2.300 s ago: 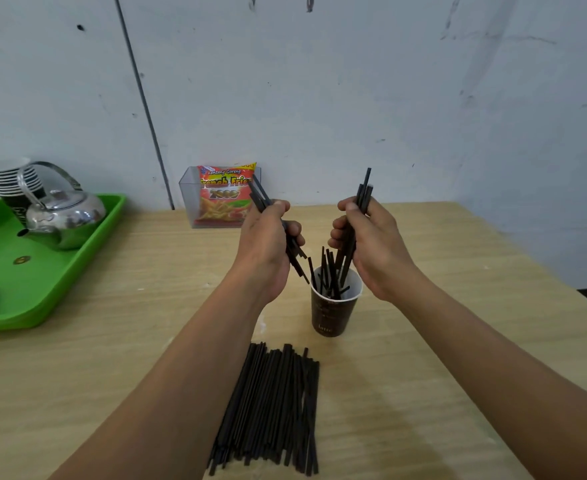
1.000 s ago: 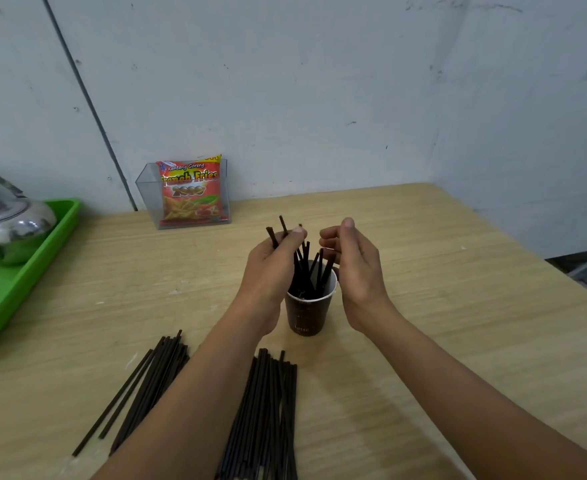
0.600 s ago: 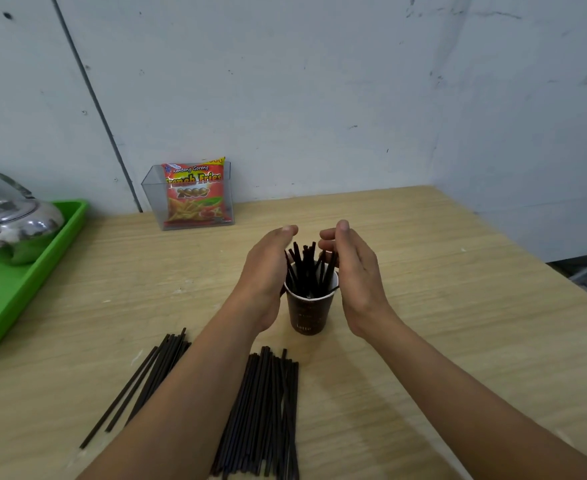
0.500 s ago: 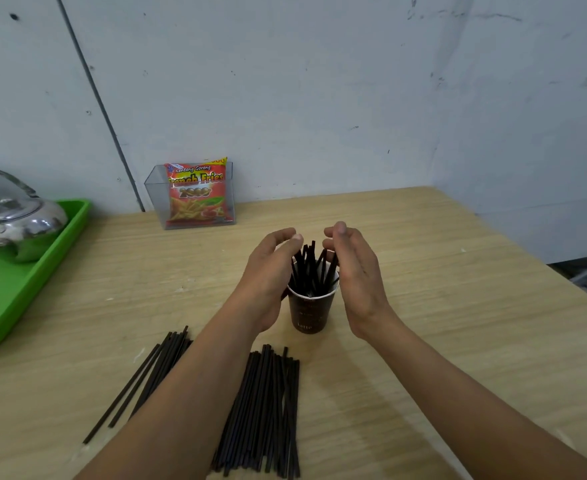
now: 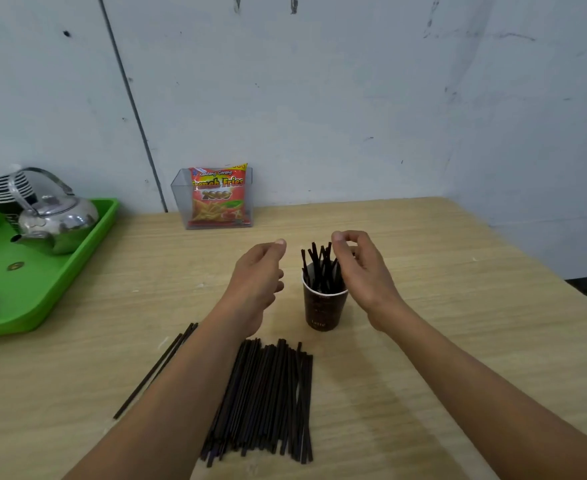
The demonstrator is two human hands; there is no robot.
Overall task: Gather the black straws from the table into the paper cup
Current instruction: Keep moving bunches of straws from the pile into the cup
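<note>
Left grip (image 5: 257, 275) and right grip (image 5: 361, 268) empty, loosely curled, flanking dark brown paper cup (image 5: 323, 310) crowded with thin black straws (image 5: 319, 268): risks toppling under next bundle.

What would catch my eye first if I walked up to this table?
The left hand and right hand flank a brown paper cup bristling with black straws, mid-table. Nearer, a big bundle of straws lies flat on the table. Far left, a shiny kettle sits on a green tray.

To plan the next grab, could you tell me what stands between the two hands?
The head view shows the paper cup of upright black straws between the left hand and the right hand.
</note>
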